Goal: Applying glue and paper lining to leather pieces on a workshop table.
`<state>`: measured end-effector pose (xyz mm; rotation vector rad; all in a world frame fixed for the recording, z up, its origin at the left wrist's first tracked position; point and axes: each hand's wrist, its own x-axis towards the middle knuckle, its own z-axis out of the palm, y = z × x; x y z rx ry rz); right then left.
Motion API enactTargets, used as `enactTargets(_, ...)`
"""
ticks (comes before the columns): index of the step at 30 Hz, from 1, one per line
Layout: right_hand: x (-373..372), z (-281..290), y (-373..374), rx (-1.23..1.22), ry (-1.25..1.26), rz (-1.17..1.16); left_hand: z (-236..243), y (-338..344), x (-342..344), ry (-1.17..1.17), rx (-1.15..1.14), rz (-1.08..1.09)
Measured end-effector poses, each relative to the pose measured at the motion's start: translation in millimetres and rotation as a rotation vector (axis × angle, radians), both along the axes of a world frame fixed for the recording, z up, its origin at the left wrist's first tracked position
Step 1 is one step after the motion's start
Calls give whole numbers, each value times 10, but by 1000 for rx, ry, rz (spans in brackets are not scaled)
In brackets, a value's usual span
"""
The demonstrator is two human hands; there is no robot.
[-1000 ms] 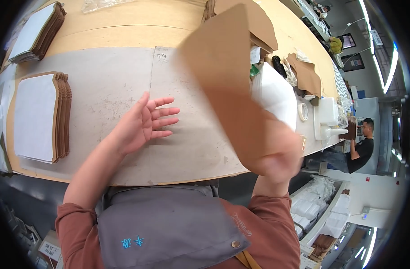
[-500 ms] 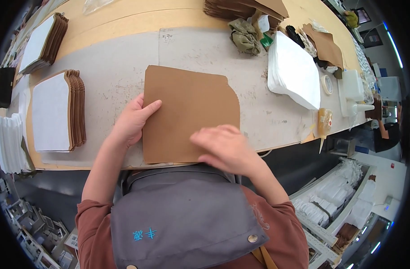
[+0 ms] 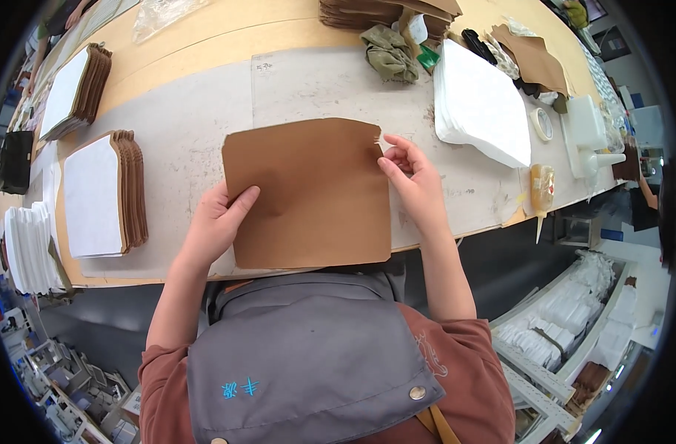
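A brown sheet [image 3: 308,200], flat and roughly square, perhaps leather or fabric, is tilted over the near edge of the table. My left hand [image 3: 223,222] grips its left edge, thumb on top and fingers underneath. At the upper right edge, my right hand [image 3: 412,177] has thumb and curled fingers at the sheet's border, where a small pale frayed spot shows. The right fingertips are partly hidden by the edge. To the left stands a stack of brown pieces with a white top sheet [image 3: 93,196].
Behind that stack is a similar stack [image 3: 65,92]. White folded pieces [image 3: 31,248] lie at the left edge. On the right are a white stack [image 3: 482,103], a tape roll [image 3: 542,124] and an amber glue bottle [image 3: 542,189]. A crumpled olive cloth [image 3: 389,55] lies farther back.
My right hand has gone from over the sheet's lower right to its upper right edge. The sheet's far edge now bows upward. My left hand keeps its hold.
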<state>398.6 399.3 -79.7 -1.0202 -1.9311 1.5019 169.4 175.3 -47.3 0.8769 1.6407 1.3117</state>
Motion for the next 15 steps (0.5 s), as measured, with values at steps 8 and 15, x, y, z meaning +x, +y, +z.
enactTargets(8,-112,-6,84,55,-54,-33,-72,89,-13,-139,-6,145)
enactTargets(15,-361,25,353,116,-21,-61,-126,340,-209,-95,2,228)
